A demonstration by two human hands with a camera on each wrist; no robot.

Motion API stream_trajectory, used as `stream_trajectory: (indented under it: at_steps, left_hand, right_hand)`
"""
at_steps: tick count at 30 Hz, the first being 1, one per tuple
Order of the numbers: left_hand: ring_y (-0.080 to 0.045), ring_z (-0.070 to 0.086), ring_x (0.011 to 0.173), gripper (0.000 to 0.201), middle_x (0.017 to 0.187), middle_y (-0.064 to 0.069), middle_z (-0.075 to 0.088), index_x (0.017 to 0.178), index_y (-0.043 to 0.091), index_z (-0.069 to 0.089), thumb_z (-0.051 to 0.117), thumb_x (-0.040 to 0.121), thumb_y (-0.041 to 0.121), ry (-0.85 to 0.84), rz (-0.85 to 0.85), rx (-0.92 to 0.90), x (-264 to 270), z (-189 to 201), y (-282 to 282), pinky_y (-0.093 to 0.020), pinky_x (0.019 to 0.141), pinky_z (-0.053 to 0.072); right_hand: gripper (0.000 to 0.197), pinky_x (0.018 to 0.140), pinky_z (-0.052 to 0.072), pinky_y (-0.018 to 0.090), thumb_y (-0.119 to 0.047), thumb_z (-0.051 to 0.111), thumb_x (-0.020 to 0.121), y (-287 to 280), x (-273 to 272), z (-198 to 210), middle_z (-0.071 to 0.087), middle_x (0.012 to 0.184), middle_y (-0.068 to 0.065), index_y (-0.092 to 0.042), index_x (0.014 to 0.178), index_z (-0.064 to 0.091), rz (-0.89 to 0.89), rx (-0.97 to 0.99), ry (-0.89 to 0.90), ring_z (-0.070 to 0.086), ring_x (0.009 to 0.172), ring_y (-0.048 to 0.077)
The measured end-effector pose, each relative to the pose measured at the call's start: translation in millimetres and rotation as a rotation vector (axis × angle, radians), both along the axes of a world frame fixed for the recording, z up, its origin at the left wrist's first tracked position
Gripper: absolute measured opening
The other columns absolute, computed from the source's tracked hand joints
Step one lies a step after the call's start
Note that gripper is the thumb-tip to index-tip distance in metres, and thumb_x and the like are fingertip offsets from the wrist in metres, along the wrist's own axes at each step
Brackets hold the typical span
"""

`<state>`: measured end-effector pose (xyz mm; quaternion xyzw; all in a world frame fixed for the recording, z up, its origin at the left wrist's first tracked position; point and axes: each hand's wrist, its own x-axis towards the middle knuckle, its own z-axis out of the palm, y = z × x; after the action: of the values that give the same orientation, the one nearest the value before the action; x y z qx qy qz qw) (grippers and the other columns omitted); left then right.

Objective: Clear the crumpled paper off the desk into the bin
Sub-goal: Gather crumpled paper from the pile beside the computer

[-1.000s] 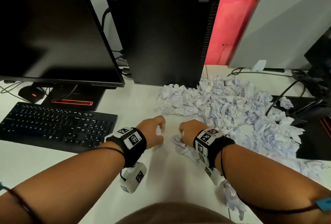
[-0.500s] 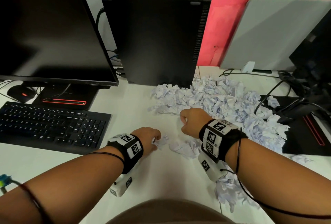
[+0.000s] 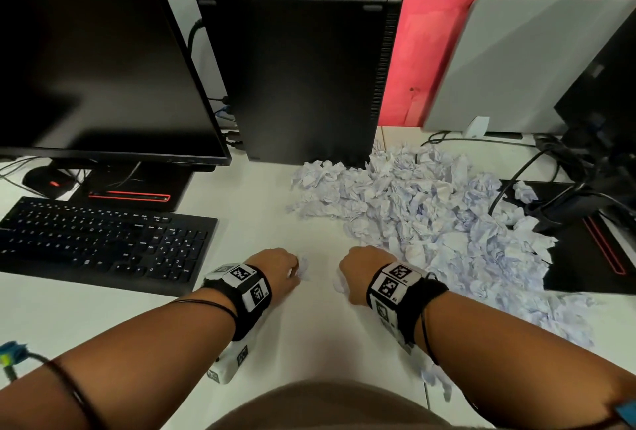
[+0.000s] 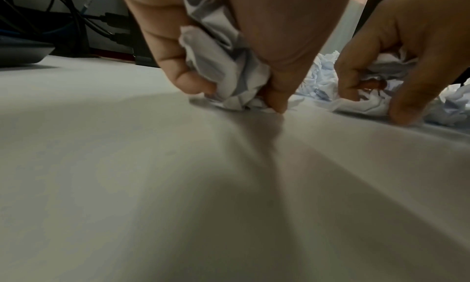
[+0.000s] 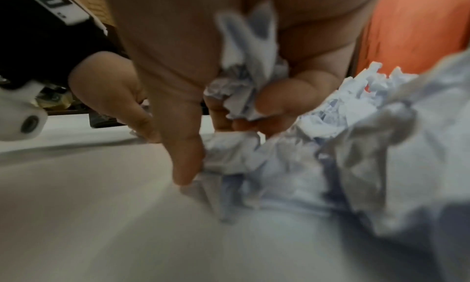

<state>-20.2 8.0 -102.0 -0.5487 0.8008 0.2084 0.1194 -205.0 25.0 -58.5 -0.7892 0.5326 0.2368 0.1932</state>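
Observation:
A big heap of crumpled white paper (image 3: 430, 216) covers the right half of the white desk (image 3: 309, 333). My left hand (image 3: 280, 269) is down on the desk near the middle, fingers curled round a crumpled paper ball (image 4: 223, 65). A little to its right, my right hand (image 3: 358, 271) grips crumpled paper (image 5: 244, 79) in its palm, and its thumb and fingers pinch another wad (image 5: 229, 155) at the heap's near edge. No bin shows in any view.
A black keyboard (image 3: 99, 243) lies at the left, with a monitor (image 3: 93, 58) and mouse (image 3: 44, 180) behind it. A black computer tower (image 3: 303, 75) stands at the back centre. Cables (image 3: 557, 188) and a black monitor base (image 3: 592, 250) sit at the right, a grey panel (image 3: 516, 64) behind.
My right hand has pulled back from the heap toward me and now sits level with the left hand. The left hand has stayed near the desk's middle with its paper.

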Motion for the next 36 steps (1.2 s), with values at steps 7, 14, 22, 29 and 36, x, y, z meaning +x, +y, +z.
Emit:
stream_trajectory:
  at_steps: [7,14,22,29,36]
  left_hand:
    - [-0.023,0.056,0.102,0.013,0.108,-0.002,0.057,0.093,0.017,0.06,0.052,0.085,0.023,0.064,0.021,-0.038,5.2,-0.5,2.4,-0.028,0.085,0.042]
    - [-0.021,0.054,0.086,0.006,0.094,0.001,0.06,0.085,0.024,0.051,0.053,0.08,0.021,0.068,0.067,-0.013,5.8,4.9,4.1,-0.025,0.072,0.041]
    - [-0.017,0.049,0.079,0.015,0.082,0.007,0.053,0.073,0.027,0.045,0.056,0.079,0.02,0.11,0.129,0.019,12.2,11.2,3.4,-0.023,0.066,0.037]
    - [-0.012,0.048,0.074,0.03,0.066,0.013,0.047,0.059,0.031,0.04,0.062,0.076,0.019,0.192,0.243,-0.031,25.9,15.5,6.2,-0.014,0.053,0.031]
    - [-0.016,0.053,0.074,0.027,0.069,0.01,0.05,0.059,0.03,0.045,0.061,0.076,0.016,0.256,0.431,-0.069,55.1,24.7,20.5,-0.02,0.061,0.039]
  right_hand:
    - [0.019,0.065,0.036,0.025,-0.029,0.055,0.085,-15.7,-0.6,18.4,0.046,0.087,-0.001,-0.014,0.096,0.052,-0.172,-0.11,-0.225,0.049,0.084,0.02]
    - [0.028,0.058,0.043,0.026,-0.018,0.05,0.084,-50.1,-11.2,18.7,0.057,0.091,0.004,-0.02,0.111,0.043,-0.524,-0.168,-0.418,0.056,0.074,0.022]
    - [0.046,0.073,0.047,0.026,-0.021,0.06,0.082,-58.9,-22.1,-12.1,0.059,0.112,0.004,-0.024,0.125,0.044,-0.443,-0.047,-0.19,0.056,0.087,0.021]
    - [0.025,0.077,0.038,0.023,-0.018,0.045,0.092,-54.6,-11.1,-15.5,0.06,0.117,0.001,-0.016,0.114,0.058,-0.3,-0.161,-0.183,0.056,0.104,0.02]
    - [0.009,0.069,0.038,0.024,-0.019,0.048,0.089,-43.6,37.9,2.5,0.06,0.102,0.003,-0.022,0.09,0.056,-0.299,-0.296,-0.379,0.058,0.09,0.021]
